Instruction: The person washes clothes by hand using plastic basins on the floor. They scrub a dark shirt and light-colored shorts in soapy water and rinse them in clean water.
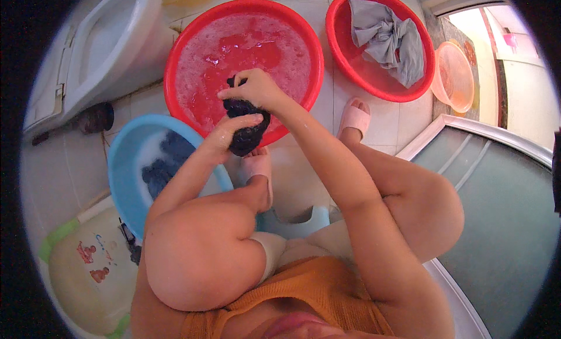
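A bunched dark wet cloth [248, 131] is gripped between my two hands, above the near rim of a red basin [172, 99]. My left hand [225, 131] is closed round its lower part. My right hand [254, 91] pinches the upper end, a little farther out. Sudsy water [257, 53] fills the red basin. Left of my hands stands a light blue basin [120, 169], with dark blue wet cloth [166, 164] lying inside it. Exactly what kind of garment I hold cannot be made out.
A second red basin [336, 47] at the far right holds a grey cloth [388, 41]. Beyond it leans an orange basin [453, 76]. A white toilet [111, 41] stands far left, a pale tub [76, 275] near left. A framed glass door [497, 204] is at right. Below me is a blue stool [298, 222].
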Tool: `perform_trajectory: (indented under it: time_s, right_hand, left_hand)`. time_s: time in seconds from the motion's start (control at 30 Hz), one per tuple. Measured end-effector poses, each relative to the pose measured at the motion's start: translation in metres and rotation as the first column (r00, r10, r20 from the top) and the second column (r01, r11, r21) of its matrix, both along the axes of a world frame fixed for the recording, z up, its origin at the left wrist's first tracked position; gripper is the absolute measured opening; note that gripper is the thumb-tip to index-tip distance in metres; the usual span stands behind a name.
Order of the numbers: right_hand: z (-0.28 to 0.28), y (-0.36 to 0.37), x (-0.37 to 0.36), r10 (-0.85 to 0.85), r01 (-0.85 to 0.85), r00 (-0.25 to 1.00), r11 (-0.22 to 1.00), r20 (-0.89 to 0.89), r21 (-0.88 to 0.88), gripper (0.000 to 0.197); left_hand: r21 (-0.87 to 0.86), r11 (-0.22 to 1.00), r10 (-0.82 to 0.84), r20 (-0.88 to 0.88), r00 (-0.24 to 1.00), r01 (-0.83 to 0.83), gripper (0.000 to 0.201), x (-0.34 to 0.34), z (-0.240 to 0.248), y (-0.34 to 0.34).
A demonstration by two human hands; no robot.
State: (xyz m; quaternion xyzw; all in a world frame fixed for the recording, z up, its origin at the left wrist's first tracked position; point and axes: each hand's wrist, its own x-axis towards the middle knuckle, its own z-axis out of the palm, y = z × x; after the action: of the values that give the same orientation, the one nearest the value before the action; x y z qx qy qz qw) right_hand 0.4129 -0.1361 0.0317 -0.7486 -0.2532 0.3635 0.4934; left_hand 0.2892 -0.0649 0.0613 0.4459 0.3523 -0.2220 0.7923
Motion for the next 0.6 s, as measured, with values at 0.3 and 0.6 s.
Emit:
perform_trajectory:
  time_s: [0.3, 0.6]
  right_hand:
    - [-0.042, -0.017, -0.023, -0.040, 0.071, 0.989, 0.974, 0.143, -0.213, 0.024]
    - [-0.047, -0.068, -0.001, -0.446, 0.485, 0.838, 0.873, 0.314, -0.055, 0.028]
  left_hand:
    - [0.479, 0.873, -0.021, 0.228, 0.973, -0.093, 0.027, -0.015, -0.048, -0.042]
    - [0.755, 0.655, -0.330, 0.229, 0.916, 0.047, 0.044, 0.024, -0.042, -0.071]
